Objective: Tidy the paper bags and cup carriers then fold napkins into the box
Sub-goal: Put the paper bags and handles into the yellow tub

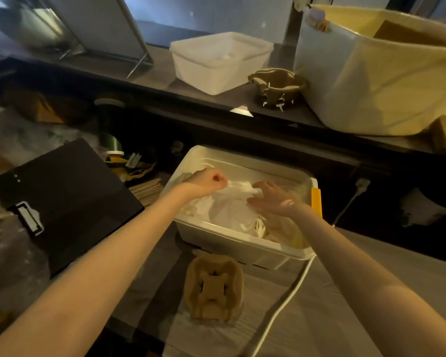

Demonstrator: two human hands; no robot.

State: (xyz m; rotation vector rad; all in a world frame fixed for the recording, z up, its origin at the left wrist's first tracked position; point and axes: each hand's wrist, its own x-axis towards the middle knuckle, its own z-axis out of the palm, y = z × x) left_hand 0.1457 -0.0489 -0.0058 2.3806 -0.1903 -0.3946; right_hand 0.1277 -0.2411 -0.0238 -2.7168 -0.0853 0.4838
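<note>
A white plastic box (232, 247) sits on the counter, holding crumpled white napkins (229, 215). My left hand (206, 182) is curled in a fist over the box and pinches one end of a napkin. My right hand (273, 199) holds the other end with its fingertips, the fingers otherwise spread above the pile. A brown pulp cup carrier (213, 287) lies flat on the counter just in front of the box. Another cup carrier (277, 85) rests on the raised shelf behind.
A black clipboard (62, 199) lies left of the box. A white cable (281, 305) runs across the counter at the right. On the back shelf stand a second white box (216, 65) and a big white bin (371, 81). Brown paper bags (147, 190) lie beside the clipboard.
</note>
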